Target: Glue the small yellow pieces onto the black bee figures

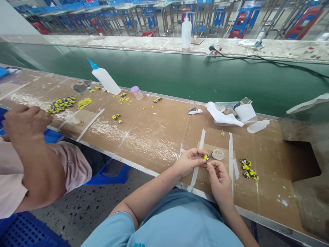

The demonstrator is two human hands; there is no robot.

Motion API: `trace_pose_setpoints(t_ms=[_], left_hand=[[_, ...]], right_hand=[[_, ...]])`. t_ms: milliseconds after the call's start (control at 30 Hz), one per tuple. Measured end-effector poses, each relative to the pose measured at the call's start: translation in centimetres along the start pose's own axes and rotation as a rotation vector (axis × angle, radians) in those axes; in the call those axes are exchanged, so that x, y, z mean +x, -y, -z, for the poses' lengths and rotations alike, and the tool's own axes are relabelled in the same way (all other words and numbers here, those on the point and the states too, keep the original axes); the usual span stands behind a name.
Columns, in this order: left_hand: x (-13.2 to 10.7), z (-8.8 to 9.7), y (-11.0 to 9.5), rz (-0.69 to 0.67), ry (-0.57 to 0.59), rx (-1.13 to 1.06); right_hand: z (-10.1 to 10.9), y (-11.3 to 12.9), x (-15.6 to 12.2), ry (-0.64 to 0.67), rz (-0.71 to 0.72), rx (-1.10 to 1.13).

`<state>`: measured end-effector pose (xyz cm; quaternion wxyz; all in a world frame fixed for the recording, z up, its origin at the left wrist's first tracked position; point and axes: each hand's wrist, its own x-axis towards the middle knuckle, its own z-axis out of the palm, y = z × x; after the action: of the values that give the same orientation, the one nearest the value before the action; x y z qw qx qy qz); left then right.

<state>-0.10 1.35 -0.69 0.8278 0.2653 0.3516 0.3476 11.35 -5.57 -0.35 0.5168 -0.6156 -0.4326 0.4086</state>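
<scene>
Firstly, on the table (159, 133) a white squeeze bottle (105, 79) lies tilted, and a purple-lid jar (136, 92) stands near it. Further right sits a shallow clear dish (218, 154). Their contents I cannot tell. Just beside the dish, the left hand (189, 161) has its fingers clamped on a small yellow piece (206, 157). The right hand (218, 178) has its fingers pinched together just below.

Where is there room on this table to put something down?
The widest bare stretch of the bench lies between the loose pieces and the left hand, which pinches a yellow piece. A smaller patch sits between the row of yellow pieces and the dark cut-out. Crowded spots: the right hand and dish, the white paper, the co-worker's heap.
</scene>
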Motion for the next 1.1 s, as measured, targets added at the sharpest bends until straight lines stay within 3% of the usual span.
trace_pose_setpoints(t_ms=[200, 367, 467, 600, 700, 867, 1100], left_hand=[[0.1, -0.1, 0.0, -0.016, 0.0, -0.029], [0.1, 0.0, 0.1, -0.032, -0.007, -0.038], [0.1, 0.2, 0.2, -0.029, -0.013, -0.031], [0.2, 0.4, 0.3, -0.017, -0.013, -0.005], [0.1, 0.3, 0.1, 0.002, -0.01, 0.027], [0.0, 0.1, 0.0, 0.025, -0.024, 0.065], [0.1, 0.3, 0.2, 0.013, 0.015, 0.133]], right_hand=[[-0.5, 0.5, 0.2, 0.048, -0.218, 0.199], [-0.7, 0.3, 0.2, 0.05, -0.224, 0.182], [-0.2, -0.1, 0.2, 0.011, -0.063, -0.011], [1.2, -0.6, 0.8, -0.086, 0.44, -0.47], [2.4, -0.7, 1.5, -0.042, 0.728, -0.629], [3.3, -0.6, 2.0, 0.071, 0.839, -0.729], [3.2, -1.5, 2.1, 0.043, 0.878, -0.732]])
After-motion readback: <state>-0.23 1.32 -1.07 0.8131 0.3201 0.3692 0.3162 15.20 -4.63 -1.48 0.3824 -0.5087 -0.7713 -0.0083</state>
